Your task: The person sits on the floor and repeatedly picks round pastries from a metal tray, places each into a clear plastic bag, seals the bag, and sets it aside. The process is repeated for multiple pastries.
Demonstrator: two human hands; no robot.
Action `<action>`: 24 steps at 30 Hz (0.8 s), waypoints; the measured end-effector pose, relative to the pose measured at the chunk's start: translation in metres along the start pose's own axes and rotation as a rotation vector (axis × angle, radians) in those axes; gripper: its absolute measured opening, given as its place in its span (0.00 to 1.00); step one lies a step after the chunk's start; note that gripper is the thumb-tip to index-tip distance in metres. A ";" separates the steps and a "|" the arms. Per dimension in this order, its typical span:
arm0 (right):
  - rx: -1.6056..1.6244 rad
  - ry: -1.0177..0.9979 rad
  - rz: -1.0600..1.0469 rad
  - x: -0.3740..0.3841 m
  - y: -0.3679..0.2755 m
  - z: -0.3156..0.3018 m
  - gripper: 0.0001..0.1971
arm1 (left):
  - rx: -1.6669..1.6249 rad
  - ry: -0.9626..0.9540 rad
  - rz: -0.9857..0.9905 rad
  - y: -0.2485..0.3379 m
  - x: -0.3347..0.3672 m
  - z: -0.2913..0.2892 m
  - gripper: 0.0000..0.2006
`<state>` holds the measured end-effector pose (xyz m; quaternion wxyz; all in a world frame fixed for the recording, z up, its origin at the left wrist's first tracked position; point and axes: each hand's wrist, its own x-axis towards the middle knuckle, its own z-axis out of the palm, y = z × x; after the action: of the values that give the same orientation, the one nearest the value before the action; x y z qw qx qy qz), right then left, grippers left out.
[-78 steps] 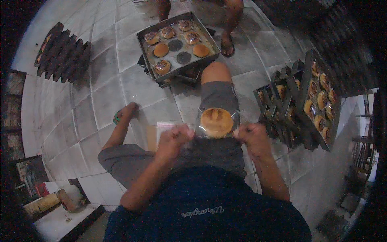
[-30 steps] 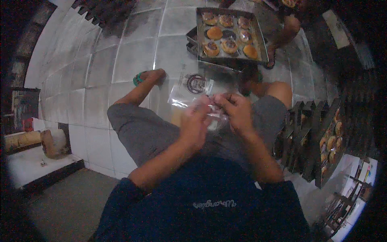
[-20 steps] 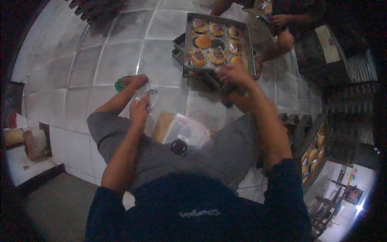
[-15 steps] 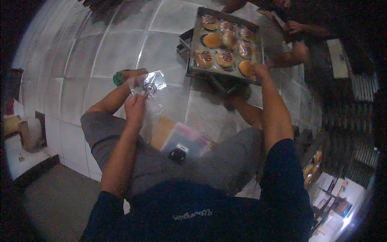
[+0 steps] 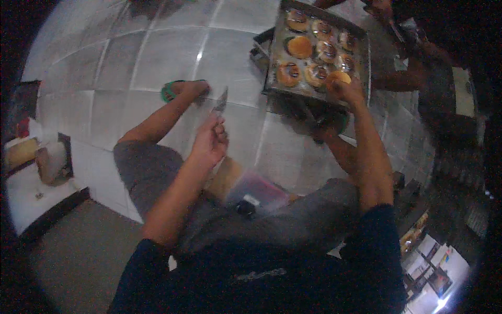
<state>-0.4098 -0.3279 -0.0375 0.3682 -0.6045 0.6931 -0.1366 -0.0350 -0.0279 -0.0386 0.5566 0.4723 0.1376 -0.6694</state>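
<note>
My left hand [image 5: 210, 138] is closed on a thin clear plastic bag [image 5: 222, 100], which sticks up from the fingers, nearly edge-on. At the near right corner of a metal tray [image 5: 308, 95], my right hand [image 5: 349, 91] has its fingers closed round the side of a golden bun [image 5: 338, 79]. Several buns lie in the tray, most in shiny clear wrapping with dark marks. One plain orange-brown bun [image 5: 299, 47] sits toward the left side. The bun in my right hand is partly hidden by the fingers.
Beneath the tray are more dark trays [image 5: 260, 55]. Between my legs lie a pile of clear plastic bags [image 5: 257, 189] with pink edges and a brown cardboard piece [image 5: 224, 177]. Another person's arm [image 5: 400, 81] is beside the tray's right side. Pale tiles [image 5: 172, 57] cover the floor.
The plastic bag, spread wide before, now appears narrow and edge-on as my left hand has turned and moved right. My right hand stays at the same bun. The whole view has shifted.
</note>
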 end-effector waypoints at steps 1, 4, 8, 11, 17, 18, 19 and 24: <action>0.028 -0.015 -0.085 -0.029 -0.032 0.001 0.27 | -0.052 -0.012 0.001 0.004 -0.008 0.001 0.17; 0.283 -0.026 -0.387 -0.185 -0.126 0.008 0.28 | -0.258 -0.111 -0.034 0.002 -0.045 0.010 0.18; 0.244 0.279 -0.917 -0.361 -0.148 0.034 0.29 | -0.240 -0.258 0.050 -0.016 -0.093 0.025 0.16; 0.406 0.157 -0.581 -0.403 -0.161 0.051 0.28 | -0.013 -0.218 0.314 -0.039 -0.149 0.064 0.20; 0.817 -0.004 -0.376 -0.403 -0.139 0.029 0.23 | 0.389 -0.156 0.675 -0.046 -0.227 0.082 0.21; 0.848 -0.062 -0.374 -0.408 -0.141 0.021 0.22 | 0.418 -0.183 0.683 -0.047 -0.234 0.082 0.20; 0.877 -0.119 -0.372 -0.412 -0.146 0.014 0.21 | 0.462 -0.265 0.713 -0.043 -0.241 0.084 0.22; 1.070 -0.272 -0.223 -0.440 -0.146 0.000 0.21 | 0.535 -0.396 0.667 -0.051 -0.251 0.073 0.44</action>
<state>-0.3033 0.0511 0.2070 0.6930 -0.4152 0.4053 -0.4280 -0.1310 0.0920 0.1789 0.6157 0.4806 -0.3078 -0.5434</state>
